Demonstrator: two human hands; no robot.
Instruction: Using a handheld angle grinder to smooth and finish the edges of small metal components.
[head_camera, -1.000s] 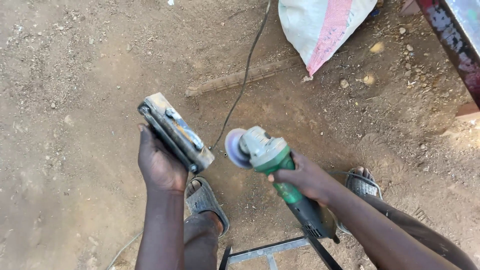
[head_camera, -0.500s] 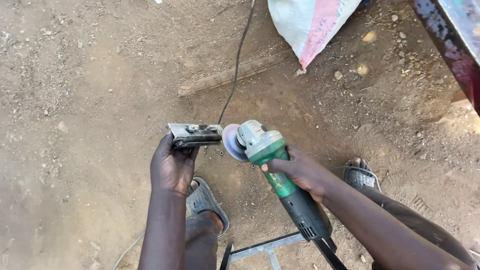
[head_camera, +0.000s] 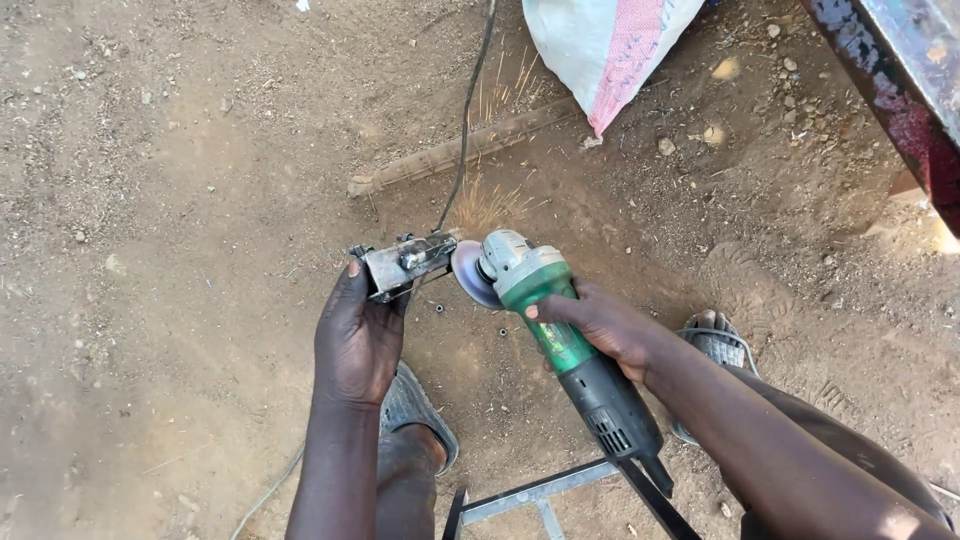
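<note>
Gripping metal bracket (head_camera: 405, 265) in left hand (head_camera: 355, 340), green grinder (head_camera: 560, 335) in right hand (head_camera: 605, 325), disc touching bracket.

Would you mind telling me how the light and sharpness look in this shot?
Head view: hard sunlight, sharp focus throughout; orange sparks streak where the grinder meets the metal piece in the left hand; deep shadow lies under the beam.

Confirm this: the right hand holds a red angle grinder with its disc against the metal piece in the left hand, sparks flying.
One thing is wrong: the angle grinder is green with a black rear grip, not red. The head view shows the right hand holding it, its disc against the metal piece held in the left hand, sparks flying.
</note>
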